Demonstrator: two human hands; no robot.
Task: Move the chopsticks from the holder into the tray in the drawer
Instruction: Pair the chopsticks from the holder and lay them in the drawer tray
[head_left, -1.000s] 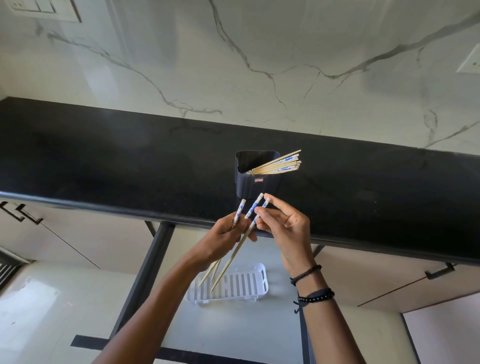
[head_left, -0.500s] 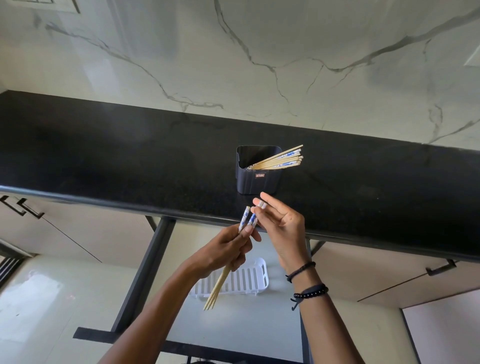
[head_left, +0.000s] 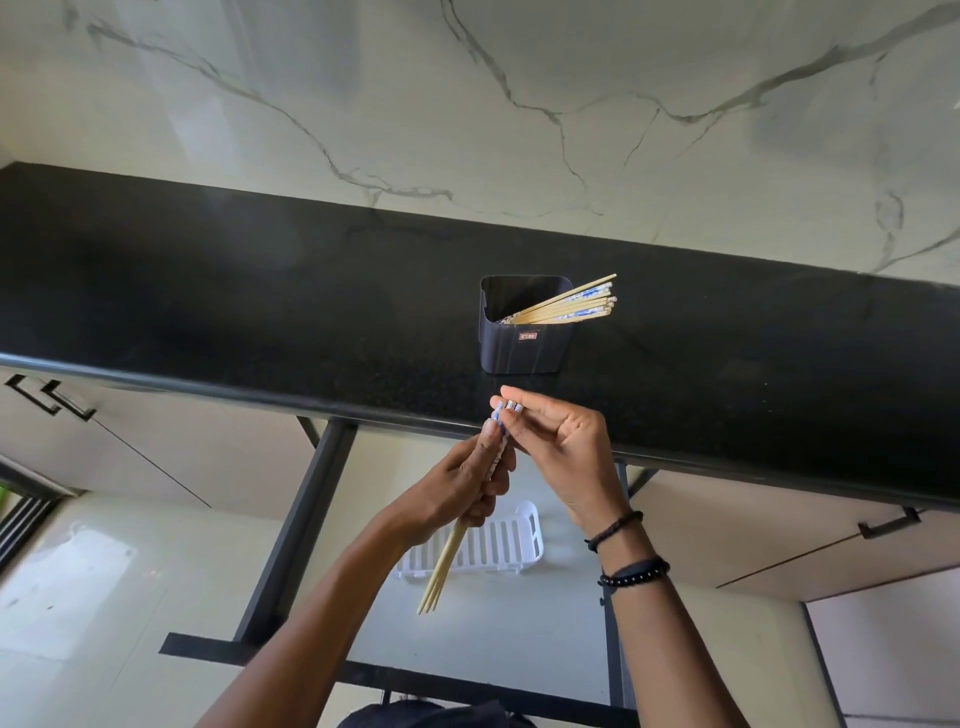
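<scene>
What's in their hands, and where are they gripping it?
A few chopsticks: left hand wraps their upper half, right hand fingertips touch the patterned top ends.

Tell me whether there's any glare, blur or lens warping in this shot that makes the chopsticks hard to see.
Head view: wide-angle bowing curves the countertop edge; soft glare washes the marble wall and the floor; the bundle of chopsticks in the left hand is slightly soft near its patterned tops, but the holder stays sharp.
</scene>
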